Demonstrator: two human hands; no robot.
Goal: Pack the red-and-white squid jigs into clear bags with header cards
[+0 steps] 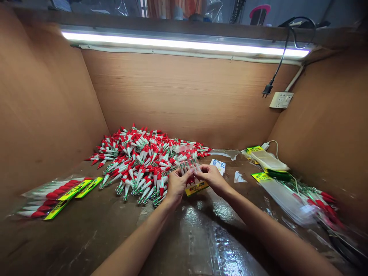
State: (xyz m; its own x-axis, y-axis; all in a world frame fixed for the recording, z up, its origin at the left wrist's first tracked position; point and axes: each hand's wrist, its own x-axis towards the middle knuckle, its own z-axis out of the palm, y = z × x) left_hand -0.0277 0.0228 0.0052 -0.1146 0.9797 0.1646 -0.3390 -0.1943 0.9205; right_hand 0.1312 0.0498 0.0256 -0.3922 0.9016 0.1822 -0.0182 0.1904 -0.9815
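Observation:
Both my hands grip one clear plastic bag of fishing lures (197,188) with a yellow header card, held up over the middle of the table. My left hand (178,184) pinches its left side, and my right hand (212,177) pinches the right side with thumb and fingers closed. Inside the bag, red and white lures with green hooks show between my fingers; the hands hide part of them. Behind and left of my left hand spreads a large pile of loose red-and-white lures (143,161).
Filled lure packs (61,195) lie stacked at left. Flat bags with yellow cards (287,195) and more lures (327,207) are at right. A handwritten paper (218,167) lies behind my right hand. A plug (267,90) dangles near a wall socket (281,100).

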